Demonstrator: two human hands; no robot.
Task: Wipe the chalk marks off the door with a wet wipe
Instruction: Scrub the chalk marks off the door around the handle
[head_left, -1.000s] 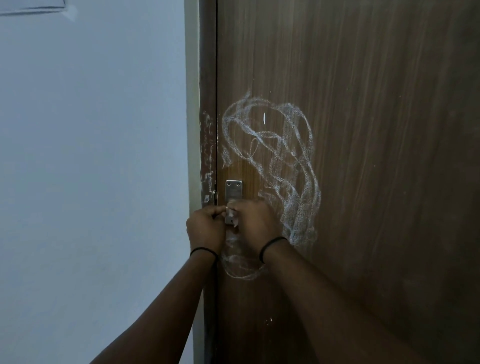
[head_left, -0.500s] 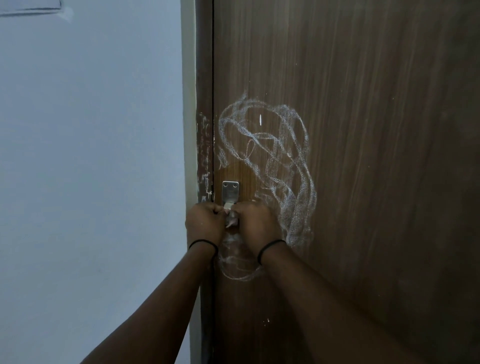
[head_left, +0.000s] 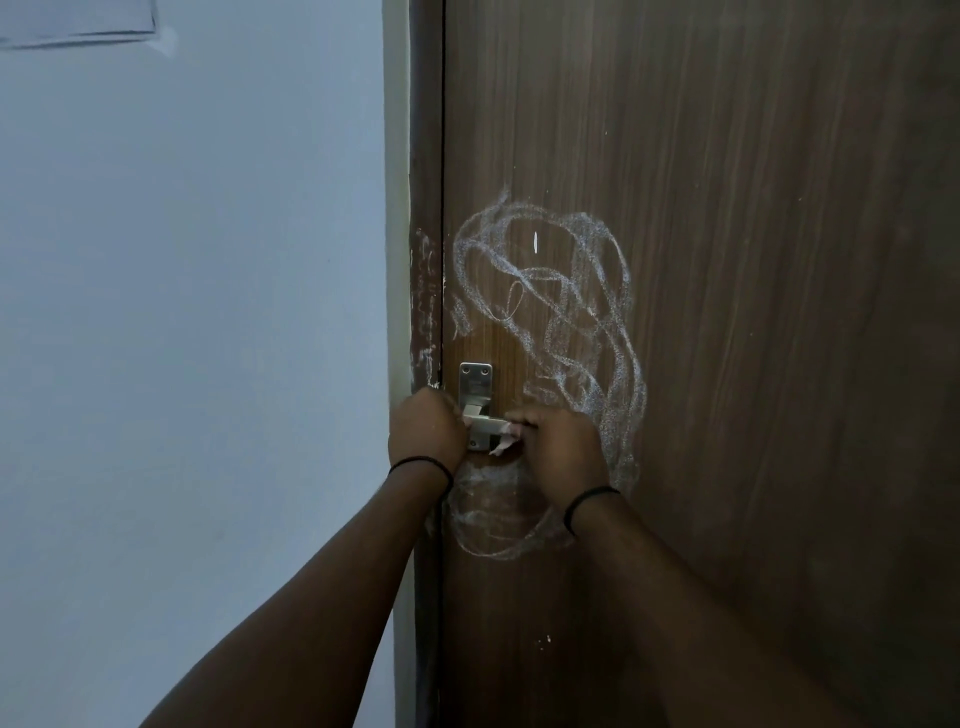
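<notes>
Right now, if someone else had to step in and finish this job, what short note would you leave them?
Left hand: fingers curled, at the door's edge beside the metal latch, gripping one end of what looks like the wet wipe.
Right hand: curled around the wipe's other end, just right of the latch.
The wipe is bunched between both hands, apparently being opened or torn; it is not on the door yet.
Done: nothing cleaned that I can see.
Left: the big chalk scribble above the hands, the loops below them, and the streaks on the door frame.
</notes>
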